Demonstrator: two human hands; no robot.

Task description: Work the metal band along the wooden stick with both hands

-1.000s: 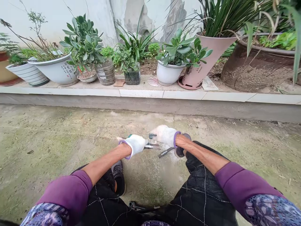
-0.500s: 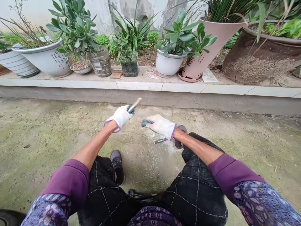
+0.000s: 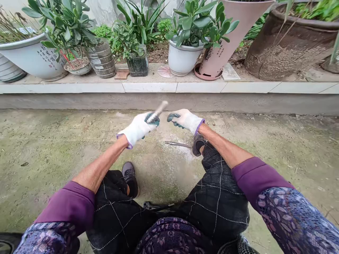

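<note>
The left hand, covered by a white knitted glove, is closed around a short tool. The tool is held tilted upward, clear of the ground, and is blurred, so its exact type cannot be confirmed. A pale handle end is observed projecting beyond the grip. The right hand is gloved likewise and is held open and empty, with its green-coated fingertips directed toward the tool, a narrow gap being left between the hands.

A thin metal rod is seen lying on the concrete ground below the hands, touched by neither, its far end just beside the right shoe. Pale dust is recorded around the rod. No finished result can be identified, and nothing remaining to be done can be established from the view.

Black quilted trousers and purple sleeves occupy the foreground. Beyond the ground, potted plants are ranged along a tiled ledge.

Compared with the frame taken half a second earlier, the right hand is found higher and closer to the left hand, and the tool is angled differently.
</note>
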